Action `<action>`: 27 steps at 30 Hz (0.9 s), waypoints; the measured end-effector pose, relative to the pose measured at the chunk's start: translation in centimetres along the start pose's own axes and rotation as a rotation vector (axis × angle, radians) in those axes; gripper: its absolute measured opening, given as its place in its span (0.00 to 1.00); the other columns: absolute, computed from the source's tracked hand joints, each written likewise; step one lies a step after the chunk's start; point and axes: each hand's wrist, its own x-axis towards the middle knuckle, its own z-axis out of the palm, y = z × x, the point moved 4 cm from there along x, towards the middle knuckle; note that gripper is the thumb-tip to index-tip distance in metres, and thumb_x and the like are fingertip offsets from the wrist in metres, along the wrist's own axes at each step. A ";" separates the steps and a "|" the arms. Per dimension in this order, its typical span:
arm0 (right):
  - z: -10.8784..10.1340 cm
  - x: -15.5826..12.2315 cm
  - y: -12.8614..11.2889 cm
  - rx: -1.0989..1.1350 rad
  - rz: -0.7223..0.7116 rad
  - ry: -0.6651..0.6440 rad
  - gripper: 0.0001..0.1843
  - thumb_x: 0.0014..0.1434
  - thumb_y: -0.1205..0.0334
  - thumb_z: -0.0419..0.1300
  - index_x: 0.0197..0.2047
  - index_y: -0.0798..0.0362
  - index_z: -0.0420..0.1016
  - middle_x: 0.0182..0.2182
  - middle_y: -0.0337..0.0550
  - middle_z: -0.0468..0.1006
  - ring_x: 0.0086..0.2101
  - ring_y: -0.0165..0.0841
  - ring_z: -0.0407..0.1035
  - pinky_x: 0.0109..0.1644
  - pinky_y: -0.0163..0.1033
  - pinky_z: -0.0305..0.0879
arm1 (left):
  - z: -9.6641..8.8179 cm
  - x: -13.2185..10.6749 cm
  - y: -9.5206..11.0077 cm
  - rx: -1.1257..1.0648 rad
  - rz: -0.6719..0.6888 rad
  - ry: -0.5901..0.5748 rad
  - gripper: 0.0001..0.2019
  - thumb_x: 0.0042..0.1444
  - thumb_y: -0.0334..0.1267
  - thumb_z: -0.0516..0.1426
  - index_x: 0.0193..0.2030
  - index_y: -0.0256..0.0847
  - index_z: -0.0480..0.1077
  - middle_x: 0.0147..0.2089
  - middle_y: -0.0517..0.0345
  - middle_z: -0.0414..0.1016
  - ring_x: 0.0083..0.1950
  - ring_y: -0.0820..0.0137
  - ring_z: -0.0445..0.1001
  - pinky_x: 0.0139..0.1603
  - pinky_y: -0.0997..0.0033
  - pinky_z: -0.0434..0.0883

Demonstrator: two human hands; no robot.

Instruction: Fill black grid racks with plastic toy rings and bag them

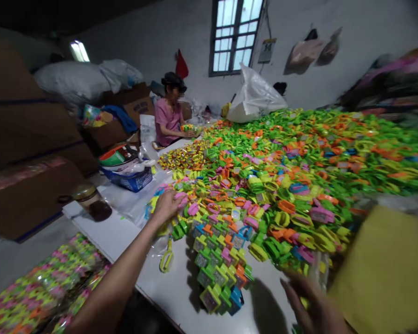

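My left hand (166, 207) is at the near left edge of the big heap, its fingers closed on a pink toy watch (181, 199). My right hand (311, 299) is low at the right, partly blurred, with fingers stretched apart; no held object shows in it. Between the hands, a stacked block of toy watches (218, 264) with square clear faces rests on the white table (167, 297). A single yellow toy watch (166, 260) lies left of the block. Behind them spreads a heap of toy watches (282, 167) in green, orange, yellow, pink and blue.
A yellow board or carton (379, 269) stands at the right. On the left are a lidded jar (92, 202) of dark liquid and a blue basket (128, 178). Filled plastic bags (52, 283) lie below the table's left edge. A co-worker (169, 111) sits across, holding colourful pieces.
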 end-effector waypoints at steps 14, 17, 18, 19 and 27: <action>-0.1 -1.2 -2.8 0.157 0.125 0.009 0.10 0.60 0.58 0.56 0.39 0.54 0.74 0.33 0.45 0.77 0.31 0.33 0.71 0.34 0.36 0.67 | -0.9 -11.7 15.4 -0.330 0.765 -0.133 0.36 0.51 0.60 0.59 0.63 0.43 0.63 0.64 0.47 0.65 0.65 0.54 0.63 0.63 0.49 0.61; 4.3 -5.1 -1.1 0.384 0.322 -0.108 0.10 0.56 0.57 0.57 0.32 0.54 0.74 0.27 0.42 0.77 0.27 0.32 0.70 0.30 0.35 0.66 | 2.1 -13.6 15.4 -0.086 0.985 -0.259 0.30 0.55 0.57 0.58 0.60 0.44 0.65 0.66 0.45 0.61 0.68 0.51 0.58 0.67 0.40 0.52; 5.8 -5.8 -0.7 0.433 0.365 -0.115 0.11 0.56 0.56 0.57 0.31 0.54 0.74 0.26 0.42 0.77 0.27 0.32 0.70 0.31 0.35 0.66 | 3.0 -14.0 15.3 -0.041 1.008 -0.299 0.28 0.56 0.56 0.58 0.59 0.44 0.66 0.65 0.45 0.62 0.68 0.52 0.58 0.67 0.41 0.52; 7.1 -6.1 -0.4 0.468 0.395 -0.109 0.11 0.57 0.55 0.56 0.31 0.54 0.74 0.26 0.42 0.77 0.27 0.33 0.70 0.31 0.35 0.66 | 3.6 -14.4 15.2 -0.022 1.017 -0.327 0.26 0.57 0.54 0.58 0.58 0.43 0.67 0.64 0.45 0.64 0.67 0.53 0.59 0.67 0.43 0.53; 8.1 -5.8 -0.8 0.199 0.119 -0.205 0.08 0.58 0.62 0.52 0.32 0.53 0.70 0.28 0.41 0.72 0.27 0.31 0.66 0.31 0.33 0.62 | 3.9 -15.4 14.3 -0.130 0.996 -0.287 0.21 0.59 0.49 0.57 0.55 0.42 0.69 0.58 0.47 0.70 0.67 0.56 0.60 0.69 0.50 0.55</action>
